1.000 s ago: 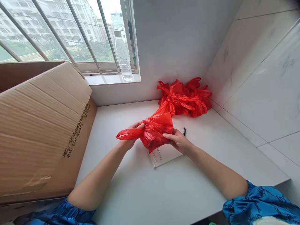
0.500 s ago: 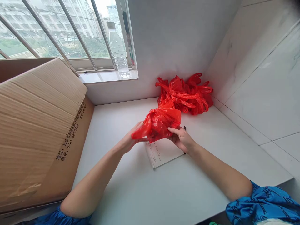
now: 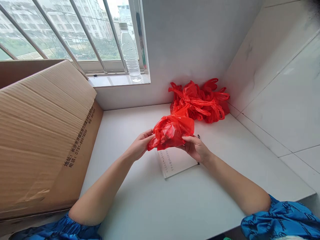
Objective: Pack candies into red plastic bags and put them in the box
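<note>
A crumpled red plastic bag [image 3: 171, 131] is held between my two hands, bulging with contents I cannot make out. My left hand [image 3: 143, 141] grips its left edge, fingers partly hidden behind the film. At the lower right, my right hand [image 3: 196, 146] pinches the bag with the thumb on top and the fingers underneath. Below the bag, a white notebook [image 3: 178, 163] with handwritten rows lies on the white table [image 3: 140, 196], and a black pen [image 3: 198, 163] shows along its right side.
Several knotted red bags [image 3: 201, 101] are heaped against the back wall, just behind the held one. A large open cardboard box [image 3: 50, 140] takes up the left side. On the windowsill stands a clear water bottle [image 3: 131, 55] beside the barred window.
The loose red flap at my left hand has been drawn in, and the bag is now more compact. My left hand has shifted its hold; the right keeps its grip.
</note>
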A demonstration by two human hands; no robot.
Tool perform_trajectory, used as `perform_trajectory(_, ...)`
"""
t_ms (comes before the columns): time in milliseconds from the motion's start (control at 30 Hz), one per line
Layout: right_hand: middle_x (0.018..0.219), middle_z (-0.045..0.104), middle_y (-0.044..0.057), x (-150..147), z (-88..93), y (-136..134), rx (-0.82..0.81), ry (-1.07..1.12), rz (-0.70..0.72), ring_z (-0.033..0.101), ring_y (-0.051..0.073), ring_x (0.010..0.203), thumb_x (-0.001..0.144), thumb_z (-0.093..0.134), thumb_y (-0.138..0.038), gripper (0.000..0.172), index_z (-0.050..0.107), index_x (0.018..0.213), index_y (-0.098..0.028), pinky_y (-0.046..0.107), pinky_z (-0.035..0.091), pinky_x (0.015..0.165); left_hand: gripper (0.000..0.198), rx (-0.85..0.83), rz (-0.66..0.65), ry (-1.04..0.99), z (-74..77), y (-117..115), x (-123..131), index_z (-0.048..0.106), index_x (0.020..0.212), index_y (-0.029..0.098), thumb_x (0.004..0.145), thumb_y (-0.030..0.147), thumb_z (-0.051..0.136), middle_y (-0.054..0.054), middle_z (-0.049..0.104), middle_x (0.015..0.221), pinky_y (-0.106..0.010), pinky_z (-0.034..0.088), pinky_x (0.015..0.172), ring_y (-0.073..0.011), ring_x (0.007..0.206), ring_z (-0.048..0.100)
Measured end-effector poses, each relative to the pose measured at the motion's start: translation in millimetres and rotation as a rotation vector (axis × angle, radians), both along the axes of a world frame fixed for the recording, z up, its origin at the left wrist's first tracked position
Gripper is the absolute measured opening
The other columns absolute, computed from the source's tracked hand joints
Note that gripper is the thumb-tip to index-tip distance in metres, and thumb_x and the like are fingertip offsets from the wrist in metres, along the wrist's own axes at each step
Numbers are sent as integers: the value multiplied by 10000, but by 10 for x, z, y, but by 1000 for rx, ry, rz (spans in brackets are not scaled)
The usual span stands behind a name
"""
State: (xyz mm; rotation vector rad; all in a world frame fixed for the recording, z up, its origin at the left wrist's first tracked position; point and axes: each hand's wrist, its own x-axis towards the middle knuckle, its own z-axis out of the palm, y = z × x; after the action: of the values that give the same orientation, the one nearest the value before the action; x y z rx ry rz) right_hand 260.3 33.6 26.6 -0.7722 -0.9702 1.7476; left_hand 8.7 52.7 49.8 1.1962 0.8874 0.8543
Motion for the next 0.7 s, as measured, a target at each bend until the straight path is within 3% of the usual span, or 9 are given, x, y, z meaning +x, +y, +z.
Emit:
perform_trajectory(100, 1247, 683, 49, 58, -13, 49, 120, -175, -118, 621, 250, 1190, 854, 676, -423, 362, 635, 1174, -258, 439, 510, 1039, 377, 84, 20, 81, 51, 49, -96, 720, 1115, 222, 894, 513, 630, -81, 724, 1008, -304, 519, 710, -215, 844, 669)
perform_trajectory(200, 1341, 617, 71, 119, -91, 134, 288, -382, -357, 538, 229, 1299, 856, 693, -443, 512, 534, 1311, -270, 432, 414, 1121, 501, 148, 173, 270, 48, 125, -169, 734, 1093, 213, 900, 632, 537, -110, 714, 1104, -350, 536, 805, -275, 999, 665)
perform_trajectory(300, 1298, 625, 90, 157, -151, 178, 411, -525, -464, 569, 221, 1240, 889, 653, -425, 422, 559, 1261, -247, 425, 416, 1100, 533, 193, 326, 404, -10, 160, -165, 715, 1133, 228, 901, 661, 509, -111, 702, 1178, -368, 523, 881, -286, 1067, 658)
perform_trajectory(367, 1230, 657, 82, 159, -147, 161, 499, -627, -490, 608, 217, 1155, 914, 616, -407, 313, 610, 1179, -241, 410, 439, 1054, 498, 252, 315, 460, -57, 141, -128, 692, 1171, 249, 902, 637, 535, -96, 683, 1237, -357, 514, 909, -273, 1093, 655)
perform_trajectory(467, 1110, 699, 61, 131, -96, 92, 619, -830, -455, 630, 221, 1060, 943, 570, -385, 209, 671, 1058, -243, 389, 453, 964, 526, 334, 240, 553, -115, 81, -69, 627, 1289, 288, 850, 576, 653, -83, 628, 1341, -335, 521, 880, -268, 1120, 647)
perform_trajectory(567, 986, 733, 38, 89, -49, 27, 674, -1020, -297, 645, 223, 952, 966, 540, -395, 207, 688, 979, -250, 403, 420, 932, 633, 348, 149, 611, -138, 26, -24, 586, 1354, 312, 774, 498, 758, -71, 696, 1207, -327, 527, 784, -273, 998, 680)
perform_trajectory(700, 895, 736, 25, 49, -18, -23, 606, -1065, -137, 655, 234, 896, 982, 486, -525, 340, 671, 959, -240, 433, 396, 956, 278, 479, 86, 679, -83, -69, 90, 718, 1104, 302, 838, 376, 682, -30, 707, 918, -305, 483, 664, -225, 780, 642)
